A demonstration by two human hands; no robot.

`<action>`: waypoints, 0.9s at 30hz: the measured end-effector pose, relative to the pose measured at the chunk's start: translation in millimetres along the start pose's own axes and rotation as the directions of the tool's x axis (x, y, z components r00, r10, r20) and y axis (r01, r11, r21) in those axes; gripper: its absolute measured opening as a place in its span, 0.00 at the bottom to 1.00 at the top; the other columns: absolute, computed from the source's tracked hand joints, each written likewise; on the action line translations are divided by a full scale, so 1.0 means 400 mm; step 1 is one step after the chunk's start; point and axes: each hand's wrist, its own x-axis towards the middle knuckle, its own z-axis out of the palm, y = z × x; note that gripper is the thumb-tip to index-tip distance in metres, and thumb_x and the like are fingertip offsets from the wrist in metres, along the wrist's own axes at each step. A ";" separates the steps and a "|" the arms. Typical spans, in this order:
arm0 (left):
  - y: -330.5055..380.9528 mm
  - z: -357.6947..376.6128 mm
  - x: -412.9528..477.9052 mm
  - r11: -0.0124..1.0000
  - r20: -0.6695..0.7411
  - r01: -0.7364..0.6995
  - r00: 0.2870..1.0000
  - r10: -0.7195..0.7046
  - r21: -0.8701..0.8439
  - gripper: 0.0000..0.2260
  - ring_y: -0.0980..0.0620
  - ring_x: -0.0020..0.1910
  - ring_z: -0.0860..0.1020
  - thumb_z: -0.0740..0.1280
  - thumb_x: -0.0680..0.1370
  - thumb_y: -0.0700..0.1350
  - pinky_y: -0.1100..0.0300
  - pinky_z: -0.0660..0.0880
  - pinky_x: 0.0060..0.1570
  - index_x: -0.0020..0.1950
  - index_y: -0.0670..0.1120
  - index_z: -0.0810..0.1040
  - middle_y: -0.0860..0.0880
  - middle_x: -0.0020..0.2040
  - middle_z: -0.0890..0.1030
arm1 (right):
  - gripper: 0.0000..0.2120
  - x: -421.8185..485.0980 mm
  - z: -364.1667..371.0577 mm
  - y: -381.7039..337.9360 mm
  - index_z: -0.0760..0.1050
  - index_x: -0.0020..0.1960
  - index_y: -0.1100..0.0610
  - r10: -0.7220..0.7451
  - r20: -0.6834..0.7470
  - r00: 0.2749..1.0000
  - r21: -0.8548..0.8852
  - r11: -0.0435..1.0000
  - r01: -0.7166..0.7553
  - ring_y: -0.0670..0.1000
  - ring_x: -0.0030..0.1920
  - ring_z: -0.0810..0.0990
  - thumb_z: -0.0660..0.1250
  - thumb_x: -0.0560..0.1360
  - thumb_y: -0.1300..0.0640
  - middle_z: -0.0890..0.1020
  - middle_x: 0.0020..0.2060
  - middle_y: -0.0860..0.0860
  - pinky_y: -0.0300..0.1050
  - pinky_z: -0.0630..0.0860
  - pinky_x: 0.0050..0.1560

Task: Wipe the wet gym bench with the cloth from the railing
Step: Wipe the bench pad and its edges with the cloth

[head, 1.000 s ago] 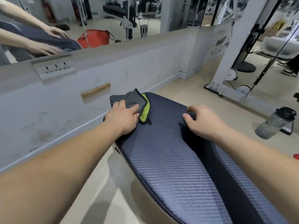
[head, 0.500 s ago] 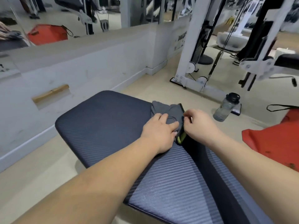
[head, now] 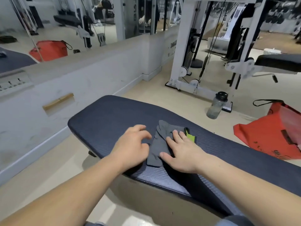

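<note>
Now our right hand [head: 182,152], flat, takes over pressing the grey lime-trimmed cloth [head: 158,144]; our left hand [head: 132,145], released, hovers beside it.

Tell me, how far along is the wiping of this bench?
Fetching looks done: the cloth lies on the bench, not on a railing. In hand: the right hand presses flat on it, while the left hand sits beside it, holding nothing. Left: the wiping itself; no wet patches show, so how much is wiped I cannot tell.
</note>
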 end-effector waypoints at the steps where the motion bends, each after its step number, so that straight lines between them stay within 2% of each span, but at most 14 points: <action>1: -0.017 0.003 -0.007 1.000 -0.012 0.015 1.000 -0.015 0.023 0.19 0.50 0.76 0.64 0.63 0.75 0.43 0.54 0.67 0.71 0.62 0.55 0.81 0.53 0.77 0.68 | 0.44 -0.001 0.003 0.000 0.43 0.86 0.54 0.011 0.011 1.000 -0.009 1.000 -0.011 0.61 0.84 0.39 0.48 0.80 0.28 0.40 0.84 0.60 0.59 0.43 0.83; 4: -0.051 0.003 -0.014 0.997 -0.019 0.011 1.000 -0.010 0.073 0.19 0.51 0.77 0.62 0.63 0.75 0.42 0.52 0.69 0.70 0.64 0.55 0.80 0.53 0.78 0.67 | 0.49 0.026 0.015 0.015 0.37 0.85 0.52 0.042 0.007 0.999 -0.016 0.999 -0.042 0.60 0.84 0.35 0.48 0.77 0.24 0.35 0.84 0.58 0.60 0.40 0.83; 10: -0.067 0.006 0.010 0.999 -0.032 -0.016 0.999 0.017 0.035 0.20 0.53 0.77 0.61 0.62 0.76 0.41 0.54 0.69 0.69 0.66 0.54 0.79 0.54 0.78 0.66 | 0.38 0.173 -0.024 0.103 0.40 0.85 0.46 0.187 -0.066 0.980 0.051 0.982 -0.184 0.56 0.84 0.37 0.46 0.82 0.30 0.38 0.85 0.53 0.57 0.41 0.83; 12: -0.088 0.006 0.020 0.999 -0.048 -0.014 0.999 0.015 0.037 0.20 0.53 0.76 0.63 0.61 0.76 0.40 0.54 0.70 0.68 0.65 0.54 0.80 0.54 0.78 0.67 | 0.36 0.229 -0.037 0.121 0.44 0.85 0.45 0.252 -0.104 0.962 0.097 0.965 -0.243 0.57 0.85 0.42 0.46 0.83 0.32 0.43 0.86 0.52 0.56 0.44 0.83; 14: -0.116 0.003 0.027 0.999 -0.073 0.001 0.997 0.002 0.043 0.21 0.52 0.75 0.64 0.61 0.75 0.40 0.53 0.71 0.68 0.65 0.54 0.80 0.53 0.77 0.69 | 0.32 0.284 -0.044 0.122 0.52 0.84 0.45 0.306 -0.185 0.934 0.117 0.950 -0.289 0.59 0.84 0.51 0.47 0.84 0.35 0.53 0.85 0.53 0.59 0.55 0.81; 16: -0.145 -0.004 0.030 0.999 -0.101 0.014 0.995 -0.009 0.047 0.21 0.52 0.74 0.66 0.61 0.75 0.40 0.51 0.73 0.66 0.65 0.53 0.80 0.53 0.76 0.70 | 0.28 0.337 -0.055 0.100 0.62 0.79 0.49 0.347 -0.259 0.901 0.099 0.938 -0.333 0.62 0.78 0.63 0.48 0.85 0.38 0.65 0.79 0.55 0.62 0.67 0.71; 18: -0.168 -0.011 0.029 0.998 -0.116 0.015 0.993 -0.009 0.053 0.21 0.51 0.73 0.67 0.61 0.74 0.40 0.50 0.74 0.65 0.65 0.53 0.80 0.52 0.76 0.70 | 0.26 0.384 -0.071 0.057 0.65 0.76 0.53 0.366 -0.265 0.892 0.089 0.930 -0.356 0.65 0.74 0.68 0.48 0.85 0.39 0.70 0.75 0.57 0.63 0.70 0.65; 21: -0.190 -0.019 0.021 0.998 -0.133 0.010 0.991 -0.001 0.067 0.21 0.49 0.71 0.69 0.62 0.74 0.39 0.51 0.74 0.64 0.64 0.51 0.81 0.51 0.75 0.72 | 0.27 0.428 -0.069 -0.016 0.64 0.78 0.53 0.324 -0.291 0.900 0.068 0.945 -0.319 0.65 0.78 0.61 0.48 0.85 0.40 0.65 0.80 0.56 0.67 0.65 0.71; 24: -0.199 -0.035 0.012 0.996 -0.169 0.000 0.985 0.015 0.093 0.19 0.46 0.68 0.72 0.63 0.73 0.38 0.49 0.77 0.59 0.61 0.49 0.83 0.49 0.72 0.75 | 0.27 0.392 -0.039 -0.090 0.64 0.79 0.53 0.161 -0.343 0.926 -0.001 0.985 -0.172 0.62 0.81 0.57 0.49 0.85 0.41 0.60 0.83 0.54 0.67 0.58 0.76; 27: -0.183 -0.058 -0.006 0.982 -0.157 -0.008 0.987 0.038 0.186 0.17 0.45 0.65 0.74 0.65 0.72 0.38 0.49 0.79 0.53 0.59 0.48 0.84 0.49 0.69 0.76 | 0.27 0.297 -0.016 -0.130 0.60 0.82 0.51 -0.001 -0.292 0.956 -0.065 0.998 -0.019 0.59 0.83 0.55 0.48 0.86 0.41 0.57 0.84 0.52 0.63 0.55 0.79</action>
